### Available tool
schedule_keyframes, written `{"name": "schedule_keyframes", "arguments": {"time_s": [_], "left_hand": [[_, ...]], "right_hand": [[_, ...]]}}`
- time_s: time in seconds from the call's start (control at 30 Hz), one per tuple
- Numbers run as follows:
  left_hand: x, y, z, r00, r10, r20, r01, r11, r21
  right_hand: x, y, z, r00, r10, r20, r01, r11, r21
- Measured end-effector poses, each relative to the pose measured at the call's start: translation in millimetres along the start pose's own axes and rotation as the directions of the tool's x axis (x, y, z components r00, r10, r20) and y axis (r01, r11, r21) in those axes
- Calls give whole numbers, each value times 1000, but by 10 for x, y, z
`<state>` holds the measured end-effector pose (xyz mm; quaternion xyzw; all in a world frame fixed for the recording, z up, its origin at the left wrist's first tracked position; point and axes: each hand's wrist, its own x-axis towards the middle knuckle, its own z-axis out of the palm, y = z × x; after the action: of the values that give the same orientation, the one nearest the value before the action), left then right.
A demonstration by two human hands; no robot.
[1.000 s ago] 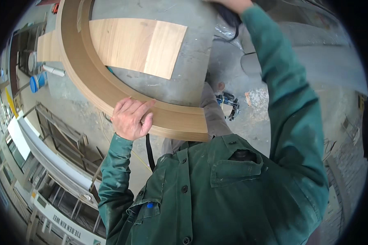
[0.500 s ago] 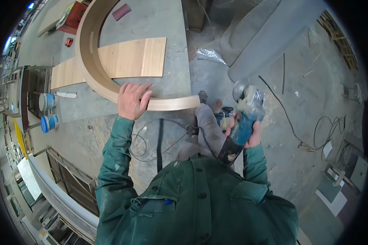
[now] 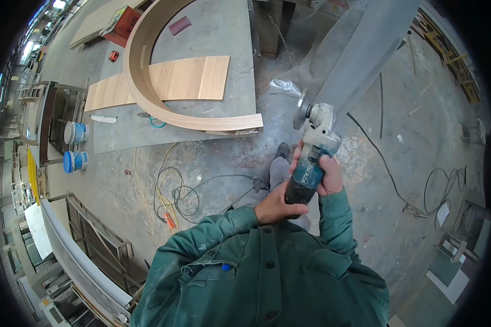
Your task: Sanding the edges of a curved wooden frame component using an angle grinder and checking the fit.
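Now angle grinder (image 3: 311,158) gripped, right hand (image 3: 326,173) fingers wrapped round body, left hand (image 3: 276,206) cupping its base.

The left hand (image 3: 275,207) is no longer resting on the curved wooden arch (image 3: 147,103); it is now gripping the near end of the angle grinder (image 3: 311,155), joining the right hand (image 3: 328,174) in front of the chest.
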<state>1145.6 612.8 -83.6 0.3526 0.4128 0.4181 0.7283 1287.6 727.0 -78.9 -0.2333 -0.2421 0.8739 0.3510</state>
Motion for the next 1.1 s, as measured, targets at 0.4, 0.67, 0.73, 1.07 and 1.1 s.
{"name": "schedule_keyframes", "arguments": {"time_s": [0.4, 0.67, 0.73, 1.07, 1.1], "left_hand": [[-25, -500, -83, 973, -53, -226, 128, 935, 330], [-37, 530, -692, 937, 337, -96, -26, 339, 940], [133, 968, -1060, 787, 617, -11, 47, -42, 998], [562, 882, -1717, 955, 222, -197, 234, -154, 960], [561, 887, -1731, 954, 235, -187, 227, -154, 962]], "right_hand": [[4, 543, -376, 924, -121, -362, 91, 991, -99], [13, 506, -634, 957, 187, -223, -172, 981, 86], [1, 535, -724, 954, 221, -201, -217, 975, 45], [234, 661, -778, 920, 371, -128, -380, 923, -57], [254, 662, -759, 917, 378, -126, -387, 920, -59]]}}
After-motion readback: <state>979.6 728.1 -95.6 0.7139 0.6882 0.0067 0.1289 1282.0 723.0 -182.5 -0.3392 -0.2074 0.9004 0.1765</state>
